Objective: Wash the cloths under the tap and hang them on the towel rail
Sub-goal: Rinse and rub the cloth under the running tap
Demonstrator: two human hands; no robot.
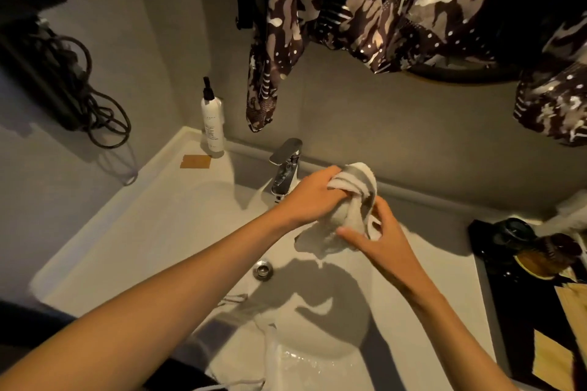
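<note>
- A person's two bare hands work a white cloth [341,219] over a white basin [133,232], just right of the chrome tap [286,168] at about 1 o'clock from the drain [263,270]
- The left hand [313,197] is clenched around the upper bunch of the cloth, fingers buried in the folds; the right hand [378,238] pinches the lower bunch between thumb and fingers, at 4 o'clock from the left
- The cloth is twisted between the two grips, a loose tail hanging toward the basin; the step looks like wringing or scrubbing, and no running stream can be made out at the spout
- A second pale cloth [286,359] lies wet in the basin at 6 o'clock, seemingly waiting its turn
- A white pump bottle [212,124] stands on the ledge at 11 o'clock from the tap; patterned fabric [365,9] hangs at 12 o'clock; no towel rail can be identified
- To do it well, judging from the frame: keep the bundle low over the basin so drips land inside, turn the hands in opposite directions with firm, even pressure, then regrip further along the tail, which looks unsqueezed
</note>
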